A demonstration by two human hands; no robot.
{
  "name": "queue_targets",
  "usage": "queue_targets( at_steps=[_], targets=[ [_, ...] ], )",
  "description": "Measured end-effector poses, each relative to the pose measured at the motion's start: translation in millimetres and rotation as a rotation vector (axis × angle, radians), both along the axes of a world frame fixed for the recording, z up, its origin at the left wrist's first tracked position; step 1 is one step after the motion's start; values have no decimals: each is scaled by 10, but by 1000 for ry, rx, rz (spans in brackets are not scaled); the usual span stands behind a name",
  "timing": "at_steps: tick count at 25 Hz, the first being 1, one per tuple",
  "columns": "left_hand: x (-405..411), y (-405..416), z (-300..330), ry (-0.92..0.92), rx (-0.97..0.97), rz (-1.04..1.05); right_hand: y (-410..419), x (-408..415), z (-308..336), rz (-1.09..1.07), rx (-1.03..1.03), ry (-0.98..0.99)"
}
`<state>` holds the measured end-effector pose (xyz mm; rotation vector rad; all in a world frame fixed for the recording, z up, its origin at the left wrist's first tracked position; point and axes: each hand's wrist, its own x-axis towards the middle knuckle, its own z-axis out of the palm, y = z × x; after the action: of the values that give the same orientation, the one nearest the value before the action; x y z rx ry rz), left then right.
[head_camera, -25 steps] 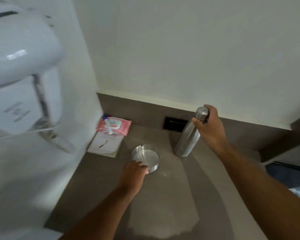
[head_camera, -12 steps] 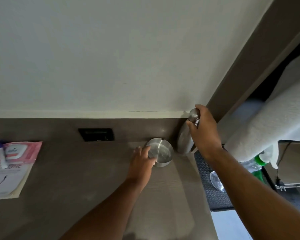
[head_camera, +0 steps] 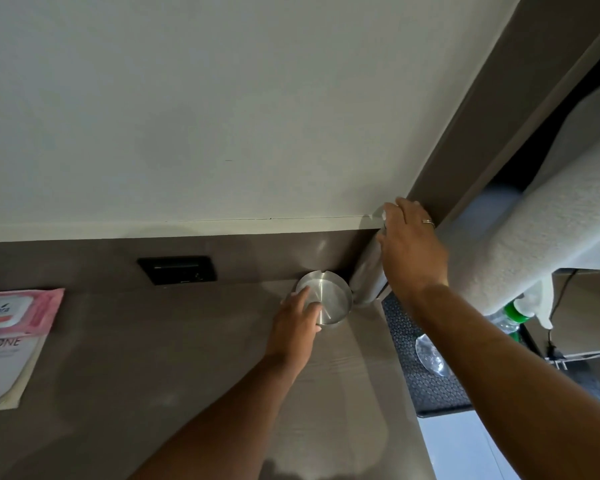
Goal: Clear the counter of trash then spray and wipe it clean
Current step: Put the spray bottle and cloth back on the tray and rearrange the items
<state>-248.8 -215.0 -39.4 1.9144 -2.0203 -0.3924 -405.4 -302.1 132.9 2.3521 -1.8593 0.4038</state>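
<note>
A round steel ashtray (head_camera: 329, 299) sits on the brown counter (head_camera: 153, 358) near the back right corner. My left hand (head_camera: 297, 323) grips its near rim, fingers over the edge. A steel bottle (head_camera: 368, 278) stands upright in the corner against the wall, just right of the ashtray. My right hand (head_camera: 409, 251) is wrapped around the bottle's top, hiding the cap and most of the neck.
A pink wipes pack (head_camera: 18, 311) lies on a white booklet (head_camera: 4, 368) at the far left. A black socket plate (head_camera: 177, 270) sits in the backsplash. Right of the counter: a black patterned mat (head_camera: 420, 375), a white towel (head_camera: 534, 230), a green-capped bottle (head_camera: 513, 313).
Both hands have carried the ashtray and the bottle from the counter's middle rightward into the back corner. The view has swung right, away from the wall-mounted dryer.
</note>
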Motion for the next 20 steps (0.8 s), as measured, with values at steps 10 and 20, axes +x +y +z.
queue_targets(
  at_steps=[10,20],
  targets=[
    [2422,1182,577,-131,-6,319,1165,1746,-225,185,98,-102],
    [4184,1961,419,-74,36,855,1649,4468,-1239,140,1034,-676]
  ],
)
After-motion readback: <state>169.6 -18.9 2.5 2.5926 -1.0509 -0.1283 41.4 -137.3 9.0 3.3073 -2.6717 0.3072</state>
